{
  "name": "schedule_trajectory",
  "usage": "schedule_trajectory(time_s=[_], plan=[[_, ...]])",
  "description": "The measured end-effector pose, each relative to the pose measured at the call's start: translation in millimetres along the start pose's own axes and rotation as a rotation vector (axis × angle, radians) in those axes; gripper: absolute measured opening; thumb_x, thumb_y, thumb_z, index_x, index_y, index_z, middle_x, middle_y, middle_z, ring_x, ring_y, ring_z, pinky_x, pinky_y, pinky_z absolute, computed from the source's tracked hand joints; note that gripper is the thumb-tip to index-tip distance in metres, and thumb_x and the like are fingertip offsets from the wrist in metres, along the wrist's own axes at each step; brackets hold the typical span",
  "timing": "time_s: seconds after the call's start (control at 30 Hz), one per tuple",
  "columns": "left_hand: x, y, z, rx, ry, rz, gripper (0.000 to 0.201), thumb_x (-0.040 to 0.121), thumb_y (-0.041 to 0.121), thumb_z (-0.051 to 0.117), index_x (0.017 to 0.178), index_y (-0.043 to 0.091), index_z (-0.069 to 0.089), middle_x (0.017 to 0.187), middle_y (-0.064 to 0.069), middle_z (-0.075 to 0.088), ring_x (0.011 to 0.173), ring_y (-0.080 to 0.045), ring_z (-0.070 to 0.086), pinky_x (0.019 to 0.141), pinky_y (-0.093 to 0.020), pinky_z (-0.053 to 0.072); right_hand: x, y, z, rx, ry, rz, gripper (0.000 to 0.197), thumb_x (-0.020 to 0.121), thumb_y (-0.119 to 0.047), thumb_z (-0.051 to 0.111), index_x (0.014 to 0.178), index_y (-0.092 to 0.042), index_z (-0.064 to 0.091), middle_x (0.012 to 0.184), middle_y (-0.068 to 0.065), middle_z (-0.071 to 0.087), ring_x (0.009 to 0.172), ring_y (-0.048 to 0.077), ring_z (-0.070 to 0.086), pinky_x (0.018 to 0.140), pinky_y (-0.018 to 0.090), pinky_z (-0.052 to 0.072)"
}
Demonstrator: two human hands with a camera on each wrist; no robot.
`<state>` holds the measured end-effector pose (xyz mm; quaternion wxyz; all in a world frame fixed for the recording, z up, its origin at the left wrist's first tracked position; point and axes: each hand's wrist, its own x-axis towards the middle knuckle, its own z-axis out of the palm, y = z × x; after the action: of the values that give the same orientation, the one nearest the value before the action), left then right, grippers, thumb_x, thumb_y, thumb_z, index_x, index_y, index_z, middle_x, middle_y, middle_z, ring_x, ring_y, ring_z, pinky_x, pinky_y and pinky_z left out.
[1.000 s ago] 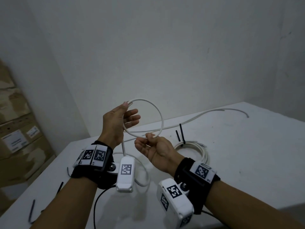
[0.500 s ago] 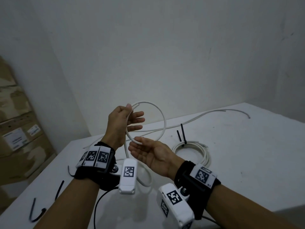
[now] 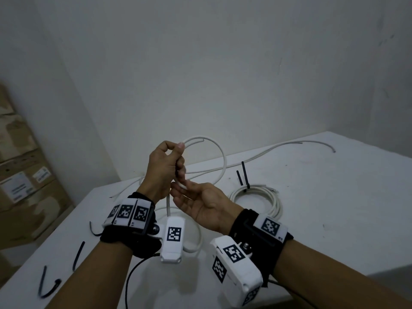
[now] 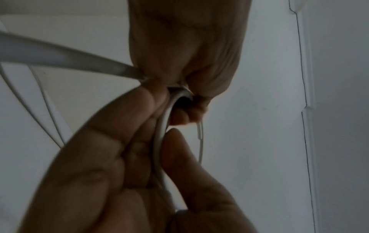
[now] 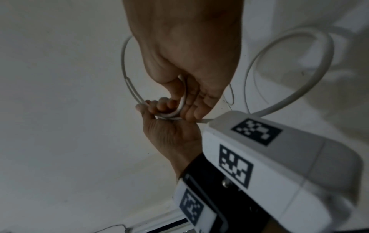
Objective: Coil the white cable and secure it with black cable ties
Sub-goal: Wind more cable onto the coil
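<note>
My left hand is raised above the table and grips a loop of the white cable, fingers and thumb curled round it. In the left wrist view the cable runs between the thumb and fingers of that hand. My right hand lies palm up just below and pinches the loop's bottom strand. In the right wrist view the cable passes between its thumb and fingers, right against the left hand. The cable's free length trails over the table to the far right.
A coiled white cable bundle lies on the white table to the right, with black ties sticking up from it. Loose black ties lie at the near left. Cardboard boxes stand at the left, against the wall.
My left hand's fingers have curled round the loop. My right hand, open a moment ago, has moved up and left to the loop's bottom and taken hold of the cable.
</note>
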<state>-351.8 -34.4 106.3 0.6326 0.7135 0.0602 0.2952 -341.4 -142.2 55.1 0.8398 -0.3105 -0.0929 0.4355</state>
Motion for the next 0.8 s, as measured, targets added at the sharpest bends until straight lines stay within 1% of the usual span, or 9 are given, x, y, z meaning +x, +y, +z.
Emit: schedule_trajectory(time_s=[0.13,0.2,0.27,0.37,0.47,0.57,0.63,0.7,0.8], plan=[[6.3,2.7,-2.0,-0.034,0.079,0.026,0.022,0.098,0.023,0.054,0.080,0.014,0.043,0.043,0.008,0.034,0.034,-0.009,0.026,0.035,-0.017,0.025,-5.7,5.3,-1.5,-0.277,0.037,0.083,0.022,0.093,-0.032,0.057,0.098,-0.011,0.057,0.086,0.007,0.063,0.075,0.019,0.059,0.068,0.030,0.051],[8.7,7.6,-4.1,-0.078,0.117,0.015,0.024,0.098,0.022,0.053,0.079,0.016,0.041,0.043,0.008,0.034,0.035,-0.008,0.026,0.036,-0.016,0.022,-12.9,12.5,-3.7,-0.441,0.047,0.144,0.030,0.094,-0.041,0.053,0.097,-0.011,0.052,0.082,0.007,0.059,0.069,0.020,0.057,0.060,0.029,0.051],[10.3,13.7,-6.4,-0.117,0.136,0.010,0.023,0.099,0.023,0.052,0.080,0.016,0.041,0.044,0.008,0.034,0.035,-0.008,0.026,0.037,-0.016,0.022,-18.7,20.2,-8.8,-0.583,0.077,0.165,0.041,0.096,-0.048,0.044,0.106,-0.008,0.048,0.075,0.008,0.060,0.061,0.020,0.060,0.050,0.026,0.051],[9.1,20.6,-9.5,-0.153,0.146,-0.004,0.023,0.099,0.024,0.051,0.080,0.015,0.042,0.045,0.008,0.034,0.036,-0.008,0.025,0.038,-0.017,0.021,-17.1,27.6,-19.5,-0.617,0.158,0.194,0.050,0.097,-0.052,0.037,0.113,-0.005,0.043,0.079,0.016,0.065,0.063,0.026,0.065,0.047,0.030,0.055],[5.0,21.8,-12.3,-0.204,0.139,-0.043,0.024,0.099,0.023,0.051,0.078,0.015,0.041,0.045,0.008,0.031,0.036,-0.008,0.023,0.037,-0.017,0.018,-3.4,32.3,-24.2,-0.258,0.286,0.181,0.034,0.099,-0.035,0.046,0.101,-0.001,0.045,0.090,0.024,0.056,0.072,0.034,0.062,0.054,0.042,0.055],[-0.8,18.0,-16.6,-0.229,0.149,-0.100,0.024,0.099,0.021,0.051,0.078,0.015,0.041,0.045,0.007,0.031,0.035,-0.007,0.023,0.036,-0.015,0.017,12.1,25.7,-27.4,0.011,0.393,-0.025,0.015,0.096,0.000,0.043,0.083,0.005,0.050,0.075,0.020,0.054,0.069,0.029,0.057,0.061,0.038,0.054],[-4.1,14.0,-22.6,-0.219,0.157,-0.130,0.022,0.099,0.018,0.050,0.079,0.015,0.042,0.044,0.007,0.031,0.034,-0.007,0.023,0.036,-0.014,0.017,15.1,14.8,-25.7,-0.001,0.389,-0.112,0.018,0.091,0.011,0.038,0.082,0.006,0.053,0.073,0.018,0.055,0.064,0.025,0.057,0.060,0.032,0.053],[-6.9,9.1,-29.0,-0.213,0.160,-0.158,0.020,0.099,0.016,0.050,0.080,0.015,0.044,0.043,0.008,0.030,0.034,-0.007,0.022,0.035,-0.013,0.017,12.3,3.0,-23.4,-0.059,0.345,-0.157,0.019,0.091,0.013,0.035,0.093,0.008,0.053,0.075,0.018,0.057,0.063,0.023,0.058,0.061,0.031,0.053],[-11.3,1.6,-35.0,-0.206,0.159,-0.184,0.018,0.099,0.015,0.049,0.082,0.014,0.046,0.044,0.007,0.029,0.034,-0.006,0.021,0.035,-0.014,0.016,6.5,-10.3,-23.6,-0.282,0.224,-0.280,0.024,0.092,0.010,0.044,0.106,-0.007,0.051,0.081,0.014,0.062,0.067,0.024,0.063,0.066,0.034,0.057]])
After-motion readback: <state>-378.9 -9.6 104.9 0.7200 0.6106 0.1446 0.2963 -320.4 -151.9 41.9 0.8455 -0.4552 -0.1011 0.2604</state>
